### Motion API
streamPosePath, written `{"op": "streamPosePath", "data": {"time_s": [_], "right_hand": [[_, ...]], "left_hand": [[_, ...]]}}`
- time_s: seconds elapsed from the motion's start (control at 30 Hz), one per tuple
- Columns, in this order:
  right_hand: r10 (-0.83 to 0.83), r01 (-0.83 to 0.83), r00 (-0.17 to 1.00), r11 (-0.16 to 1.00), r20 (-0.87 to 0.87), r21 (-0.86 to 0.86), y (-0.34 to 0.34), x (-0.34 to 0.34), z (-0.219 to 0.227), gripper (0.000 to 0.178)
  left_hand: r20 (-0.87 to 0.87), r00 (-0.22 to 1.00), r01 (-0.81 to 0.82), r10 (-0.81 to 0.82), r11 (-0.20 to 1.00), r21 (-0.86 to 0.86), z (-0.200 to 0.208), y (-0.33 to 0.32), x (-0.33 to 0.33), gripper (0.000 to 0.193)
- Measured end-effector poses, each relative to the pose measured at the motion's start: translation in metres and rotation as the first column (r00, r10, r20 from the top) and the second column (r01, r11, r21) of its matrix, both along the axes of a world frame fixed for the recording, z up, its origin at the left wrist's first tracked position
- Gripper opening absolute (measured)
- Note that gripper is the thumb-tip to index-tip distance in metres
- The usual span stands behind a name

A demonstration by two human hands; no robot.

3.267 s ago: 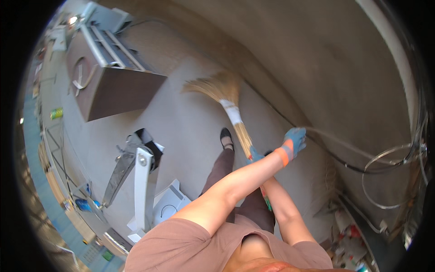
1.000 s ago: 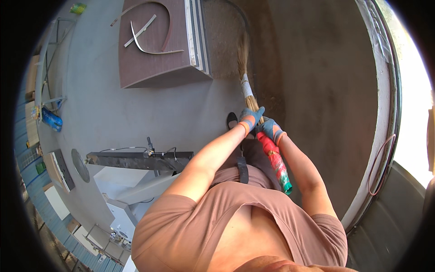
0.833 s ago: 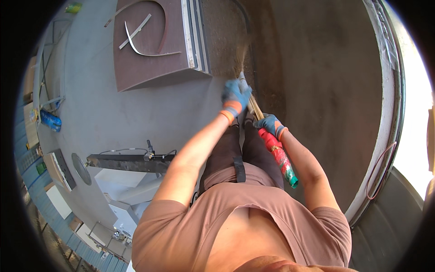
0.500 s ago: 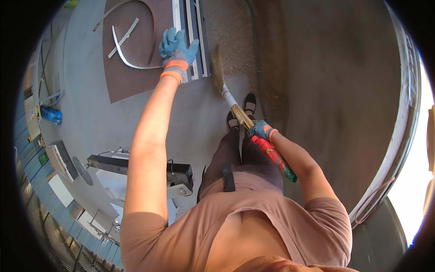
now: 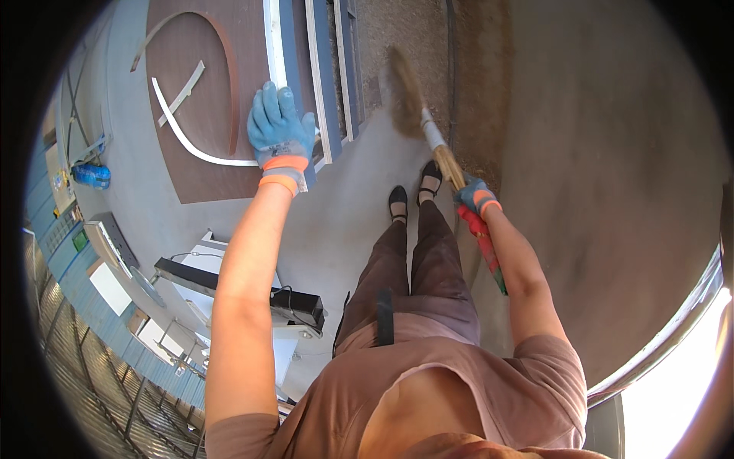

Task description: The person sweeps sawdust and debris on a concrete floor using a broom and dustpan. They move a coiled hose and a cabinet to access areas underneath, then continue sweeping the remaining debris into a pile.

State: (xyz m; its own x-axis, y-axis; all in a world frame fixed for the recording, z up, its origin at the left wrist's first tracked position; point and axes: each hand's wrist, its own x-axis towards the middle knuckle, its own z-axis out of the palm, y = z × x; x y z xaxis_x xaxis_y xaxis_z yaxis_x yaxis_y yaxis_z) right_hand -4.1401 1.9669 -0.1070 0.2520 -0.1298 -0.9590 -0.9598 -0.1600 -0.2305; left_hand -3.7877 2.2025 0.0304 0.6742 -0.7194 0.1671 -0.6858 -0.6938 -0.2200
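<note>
My left hand (image 5: 279, 126), in a blue glove with an orange cuff, lies flat with fingers stretched on the near end of a stack of long grey and white-edged boards (image 5: 324, 84). My right hand (image 5: 475, 195), gloved alike, is closed around the handle of a broom (image 5: 442, 144). White wrapping binds the broom's neck, and red and green wrapping covers its upper end. Its straw bristles are smeared by motion over the brownish, dusty floor (image 5: 483, 84) beside the boards. Left of my left hand is a brown panel (image 5: 183, 180) with a white curved strip (image 5: 174, 132) on it.
On the brown panel also lie a brown curved strip (image 5: 229, 69) and a short straight strip (image 5: 182, 93). A dark cable (image 5: 452, 53) runs along the floor past the broom. A machine with a black beam (image 5: 237, 289) stands at the lower left. Farther left is a blue wrapped object (image 5: 92, 176).
The broom's bristles have swept right, with my right hand moving right and forward. The boards, panel and my left hand appear lower and farther left. My feet sit lower in view.
</note>
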Motion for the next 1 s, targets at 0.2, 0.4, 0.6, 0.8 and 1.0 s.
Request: {"op": "streamPosePath", "data": {"time_s": [0.2, 0.4, 0.6, 0.8, 1.0], "right_hand": [[-0.239, 0.25, 0.908, 0.968, 0.344, 0.013, -0.031, -0.013, 0.048, 0.072], [-0.327, 0.238, 0.885, 0.929, 0.332, 0.282, -0.021, 0.026, 0.006, 0.075], [0.119, -0.136, 0.987, 0.975, 0.105, 0.174, -0.018, 0.142, -0.065, 0.06], [-0.041, 0.108, 0.958, 0.969, 0.284, -0.223, -0.076, 0.115, -0.107, 0.048], [-0.251, 0.251, 0.922, 0.967, 0.295, 0.039, -0.1, 0.133, -0.02, 0.063]], "left_hand": [[0.021, 1.0, 0.003, -0.003, 1.0, -0.008, -0.004, -0.003, 0.0, 0.08], [0.04, 0.999, 0.004, -0.005, 1.0, 0.004, -0.002, -0.002, 0.001, 0.079], [0.01, 1.0, -0.004, 0.003, 1.0, 0.021, -0.009, 0.003, 0.003, 0.076], [0.041, 0.999, 0.027, -0.026, 1.0, -0.017, -0.003, -0.017, 0.005, 0.064], [0.022, 1.0, -0.015, 0.015, 1.0, 0.019, -0.009, 0.005, 0.004, 0.07]]}}
